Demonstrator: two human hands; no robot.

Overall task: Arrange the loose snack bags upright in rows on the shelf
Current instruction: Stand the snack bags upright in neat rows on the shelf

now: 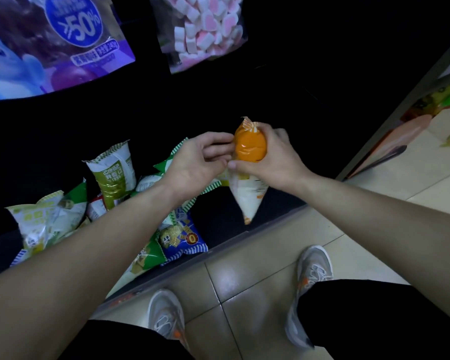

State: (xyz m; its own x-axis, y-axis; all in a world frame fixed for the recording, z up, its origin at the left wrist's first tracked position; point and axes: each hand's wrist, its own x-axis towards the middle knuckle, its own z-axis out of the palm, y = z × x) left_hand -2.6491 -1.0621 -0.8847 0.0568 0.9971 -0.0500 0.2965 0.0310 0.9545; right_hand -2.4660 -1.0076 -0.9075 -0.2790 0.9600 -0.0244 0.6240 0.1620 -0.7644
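Observation:
An orange-and-white snack bag [250, 149] is held above the dark bottom shelf [244, 219], its orange end up and its white end hanging down. My right hand [273, 158] is shut around its upper part. My left hand [195, 162] touches its left side with the fingertips. Left of the hands, several loose snack bags lie in a heap on the shelf: a green-and-white bag [113, 168] standing roughly upright, a pale green bag [44, 222] lying tilted, and a blue striped bag [185, 236] near the shelf's front edge.
A purple bag with a 50% label [63, 40] and a clear bag of pink-and-white marshmallows [200, 29] hang above. The shelf's right part is dark and bare. My two grey shoes [166, 315] stand on the tiled floor. Another display [411, 118] stands at the right.

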